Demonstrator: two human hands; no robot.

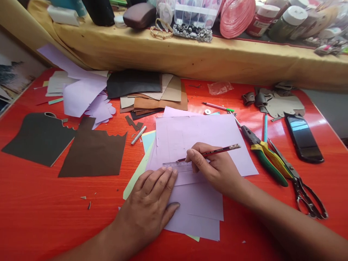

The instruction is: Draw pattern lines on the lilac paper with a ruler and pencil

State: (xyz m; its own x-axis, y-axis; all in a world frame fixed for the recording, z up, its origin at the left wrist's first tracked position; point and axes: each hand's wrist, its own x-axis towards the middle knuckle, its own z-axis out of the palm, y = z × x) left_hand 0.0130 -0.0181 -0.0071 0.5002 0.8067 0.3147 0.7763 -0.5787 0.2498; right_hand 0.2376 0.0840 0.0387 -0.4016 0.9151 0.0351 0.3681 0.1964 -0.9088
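Observation:
Fingers stretched out, my left hand (152,197) lies flat on the paper, its fingertips pressing the near edge of a clear ruler (179,166). My right hand (210,168) is closed around a dark pencil (217,150), whose tip meets the paper at the ruler's upper edge. Under both hands is a stack of lilac paper (203,130), with faint pencil lines on the top sheet left of centre. Pale green paper (136,177) sticks out at the stack's left side. Part of the ruler is hidden under my right hand.
Right of the paper lie pliers (265,156), scissors (301,185) and a phone (304,137). Brown leather pieces (94,154) are on the left, stacked leather (134,82) behind. A cloth-covered shelf (174,54) with jars runs along the back. A green-tipped pen (217,106) lies beyond the paper.

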